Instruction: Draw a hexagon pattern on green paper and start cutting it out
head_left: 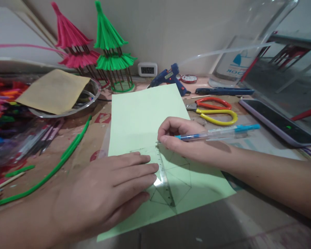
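Note:
A pale green sheet of paper [145, 114] lies on the table with pencilled lines on its lower part. My left hand [111, 186] lies flat, fingers stretched out, pressing a clear triangular ruler [163, 176] onto the sheet. My right hand [182, 138] is closed in a pinch around a blue-capped clear pen [223, 132], whose tip meets the paper at the ruler's upper corner.
Red and yellow-handled scissors [215, 110], a blue glue gun [171, 77], a phone [277, 121] and a dark blue cutter [224, 91] lie to the right. Pink [72, 41] and green [111, 45] paper pagodas stand at the back. Green pipe cleaners [64, 155], a metal bowl [88, 100] under brown paper sit left.

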{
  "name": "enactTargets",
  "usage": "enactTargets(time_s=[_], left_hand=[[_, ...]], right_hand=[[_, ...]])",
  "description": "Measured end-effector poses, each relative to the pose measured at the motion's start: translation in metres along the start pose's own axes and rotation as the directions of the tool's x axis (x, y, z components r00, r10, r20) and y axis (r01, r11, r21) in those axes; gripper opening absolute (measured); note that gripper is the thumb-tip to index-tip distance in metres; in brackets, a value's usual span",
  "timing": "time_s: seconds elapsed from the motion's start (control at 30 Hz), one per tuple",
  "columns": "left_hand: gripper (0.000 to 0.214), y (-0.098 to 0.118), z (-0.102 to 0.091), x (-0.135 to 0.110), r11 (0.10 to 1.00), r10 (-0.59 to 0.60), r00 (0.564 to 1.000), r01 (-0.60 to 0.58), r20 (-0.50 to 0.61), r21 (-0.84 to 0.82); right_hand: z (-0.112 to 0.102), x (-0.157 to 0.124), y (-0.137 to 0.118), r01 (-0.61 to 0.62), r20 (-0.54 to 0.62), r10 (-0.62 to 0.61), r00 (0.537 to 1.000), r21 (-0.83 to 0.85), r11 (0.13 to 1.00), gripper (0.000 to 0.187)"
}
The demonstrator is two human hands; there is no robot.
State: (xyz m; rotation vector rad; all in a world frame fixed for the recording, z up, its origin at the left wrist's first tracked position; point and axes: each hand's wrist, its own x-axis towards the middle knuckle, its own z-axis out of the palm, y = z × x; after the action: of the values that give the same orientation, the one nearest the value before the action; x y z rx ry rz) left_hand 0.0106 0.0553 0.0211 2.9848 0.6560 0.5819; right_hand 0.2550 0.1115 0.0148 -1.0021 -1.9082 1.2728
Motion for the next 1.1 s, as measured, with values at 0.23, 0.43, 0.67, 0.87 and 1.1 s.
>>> enactTargets(time_s=[0.23,0.43,0.67,0.87,1.1], left_hand=[[0.026,-0.0011,-0.0007,-0.0012,1.000,-0.001,1.000,0.001,0.008,-0.021],[0.025,0.0015,-0.0022,-0.0004,1.000,-0.012,1.000,0.012,0.005,-0.028],[0.026,-0.0002,-0.0014,0.0008,1.000,-0.008,1.000,0.009,0.021,-0.030],[0.026,0.0000,-0.0019,0.0016,1.000,-0.003,1.000,0.003,0.022,-0.027],[0.026,0.0004,-0.0029,0.0007,0.999,-0.013,1.000,0.013,0.005,-0.032]], right_hand=[[-0.0007,-0.0001,-0.0004,0.004,0.010,-0.004,1.000,-0.008,1.000,0.008],[-0.0016,0.0000,0.0005,0.007,0.009,-0.007,1.000,-0.017,1.000,0.008],[-0.0006,-0.0008,0.0007,-0.005,0.011,0.005,1.000,-0.004,1.000,0.008],[-0.0006,-0.0005,0.0006,0.004,0.002,-0.004,1.000,-0.024,1.000,0.009],[0.0002,-0.0036,-0.0027,0.053,-0.048,-0.057,0.997,-0.074,0.996,0.013]])
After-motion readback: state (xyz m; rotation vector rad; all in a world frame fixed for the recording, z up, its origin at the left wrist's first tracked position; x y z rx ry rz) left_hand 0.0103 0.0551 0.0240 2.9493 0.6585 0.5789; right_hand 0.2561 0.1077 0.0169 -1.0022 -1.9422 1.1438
